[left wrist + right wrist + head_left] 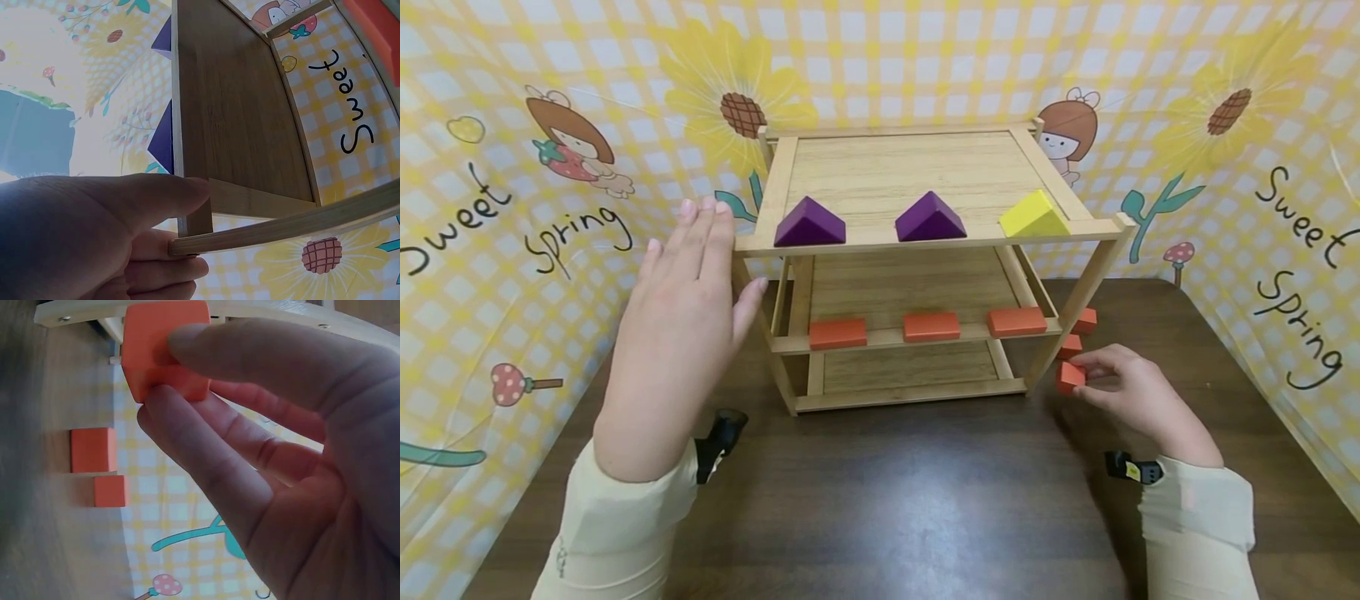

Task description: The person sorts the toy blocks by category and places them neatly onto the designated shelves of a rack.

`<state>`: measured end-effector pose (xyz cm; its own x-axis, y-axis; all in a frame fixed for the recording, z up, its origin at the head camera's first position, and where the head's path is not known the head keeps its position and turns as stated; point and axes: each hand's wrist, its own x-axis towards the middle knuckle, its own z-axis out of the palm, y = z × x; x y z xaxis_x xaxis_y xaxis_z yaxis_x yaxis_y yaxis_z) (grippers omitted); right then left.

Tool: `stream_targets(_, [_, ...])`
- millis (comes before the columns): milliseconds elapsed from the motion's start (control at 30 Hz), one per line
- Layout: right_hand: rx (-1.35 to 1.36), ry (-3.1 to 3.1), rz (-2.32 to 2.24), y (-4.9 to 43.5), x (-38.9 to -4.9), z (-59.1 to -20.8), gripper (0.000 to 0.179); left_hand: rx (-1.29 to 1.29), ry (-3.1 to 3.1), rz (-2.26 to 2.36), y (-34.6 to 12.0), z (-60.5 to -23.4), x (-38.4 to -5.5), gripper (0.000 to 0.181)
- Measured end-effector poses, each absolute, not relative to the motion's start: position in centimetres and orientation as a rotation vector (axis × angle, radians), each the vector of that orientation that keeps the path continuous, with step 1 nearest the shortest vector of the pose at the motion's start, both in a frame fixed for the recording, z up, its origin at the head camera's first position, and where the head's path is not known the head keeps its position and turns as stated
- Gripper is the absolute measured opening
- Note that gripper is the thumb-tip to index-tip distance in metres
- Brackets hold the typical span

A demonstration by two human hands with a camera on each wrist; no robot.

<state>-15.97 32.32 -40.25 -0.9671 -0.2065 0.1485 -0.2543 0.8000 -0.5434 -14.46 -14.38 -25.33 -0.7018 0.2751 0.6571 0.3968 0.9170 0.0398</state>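
Observation:
My left hand (673,325) is at the front left corner of a three-tier wooden shelf (910,171), fingers stretched straight along the outer side. In the left wrist view its thumb (156,197) lies against the front of the corner. My right hand (1131,392) pinches an orange cube (165,337) between thumb and fingers, low beside the shelf's front right leg. Two more orange cubes, a nearer one (1070,346) and a farther one (1086,320), sit in a row behind it on the table.
Two purple triangular blocks (810,222) and a yellow one (1036,214) stand along the top tier's front edge. Three orange rectangular blocks (931,327) line the middle tier's front. The brown table (910,500) meets a yellow checked cloth (880,67) behind and at the sides.

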Motion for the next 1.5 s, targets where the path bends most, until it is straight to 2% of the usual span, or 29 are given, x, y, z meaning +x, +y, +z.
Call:
stream_targets(467, [0.472, -2.881, 0.998, 30.7, -15.1, -38.5, 0.032, -0.449, -2.415, -0.240, -14.1, -25.3, -14.4, 0.068])
stream_targets(933, [0.597, -2.823, 1.107, 29.1, -14.8, -38.5, 0.032, -0.446, -2.425, -0.250, -14.1, -25.3, -14.4, 0.067])
stream_targets(1500, [0.765, -2.727, 0.919, 26.7, -15.4, -39.7, 0.030, -0.445, -2.409, -0.255, -14.1, -25.5, -14.5, 0.068])
